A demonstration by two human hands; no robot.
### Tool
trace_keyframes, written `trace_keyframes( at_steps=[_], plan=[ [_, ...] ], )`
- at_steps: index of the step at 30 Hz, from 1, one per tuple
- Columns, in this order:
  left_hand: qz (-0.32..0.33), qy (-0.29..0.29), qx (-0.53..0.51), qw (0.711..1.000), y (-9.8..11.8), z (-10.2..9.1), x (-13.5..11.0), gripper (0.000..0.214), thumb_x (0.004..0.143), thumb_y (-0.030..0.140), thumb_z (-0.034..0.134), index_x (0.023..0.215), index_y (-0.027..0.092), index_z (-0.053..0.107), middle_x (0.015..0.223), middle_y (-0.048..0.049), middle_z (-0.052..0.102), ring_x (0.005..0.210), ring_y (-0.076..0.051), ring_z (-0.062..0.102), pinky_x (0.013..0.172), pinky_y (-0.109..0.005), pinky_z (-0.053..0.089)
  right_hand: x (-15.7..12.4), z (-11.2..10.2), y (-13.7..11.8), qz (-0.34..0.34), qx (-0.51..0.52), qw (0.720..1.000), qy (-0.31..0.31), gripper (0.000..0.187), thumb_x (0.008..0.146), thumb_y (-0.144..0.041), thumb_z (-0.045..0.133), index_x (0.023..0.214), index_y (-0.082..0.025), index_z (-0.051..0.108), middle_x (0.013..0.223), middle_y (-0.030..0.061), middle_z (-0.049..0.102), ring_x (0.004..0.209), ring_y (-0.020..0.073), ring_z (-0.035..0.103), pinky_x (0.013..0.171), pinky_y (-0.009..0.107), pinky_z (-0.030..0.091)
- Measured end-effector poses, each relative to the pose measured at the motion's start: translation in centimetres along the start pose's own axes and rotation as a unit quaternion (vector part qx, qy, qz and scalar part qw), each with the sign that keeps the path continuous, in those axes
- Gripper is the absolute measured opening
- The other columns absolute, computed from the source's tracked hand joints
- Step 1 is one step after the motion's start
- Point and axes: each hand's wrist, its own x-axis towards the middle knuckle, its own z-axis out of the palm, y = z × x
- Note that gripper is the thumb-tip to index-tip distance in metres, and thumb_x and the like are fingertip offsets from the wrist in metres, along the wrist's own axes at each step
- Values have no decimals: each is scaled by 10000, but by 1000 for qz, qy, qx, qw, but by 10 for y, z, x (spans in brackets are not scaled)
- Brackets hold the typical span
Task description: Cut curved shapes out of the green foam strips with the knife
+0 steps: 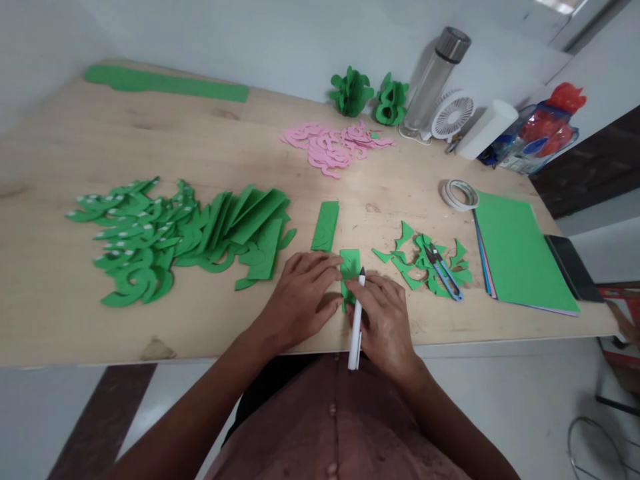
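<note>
My right fingers (371, 298) grip a white pen (357, 327); my left fingers (319, 273), loosely spread, rest along a green paper strip (351, 263).

Green paper (350, 257) partly hidden (right hand (387, 317) covers some).

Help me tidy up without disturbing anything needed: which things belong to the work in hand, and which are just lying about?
Seemingly in use:
green strip, between the left hand and right hand
white pen, in the right hand
blue snips
green cut-outs

Probably just lying about:
bottle
white fan
white cylinder
dark flat object
</note>
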Motion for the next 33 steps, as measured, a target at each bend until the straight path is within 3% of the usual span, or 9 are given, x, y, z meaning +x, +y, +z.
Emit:
trace_keyframes(
  at_steps=[33],
  plan=[
    [-2, -6, -5, 1000, 0, -1, 0, 205, 868, 251, 564, 1066, 217, 603, 1342, -93, 640, 1298, -309, 511, 1089, -542, 367, -1, 1, 1, 12, -2, 1000, 4, 335, 961, -204, 551, 1285, -241, 627, 1100, 70, 741, 1183, 269, 584, 1006, 441, 410]
  ],
)
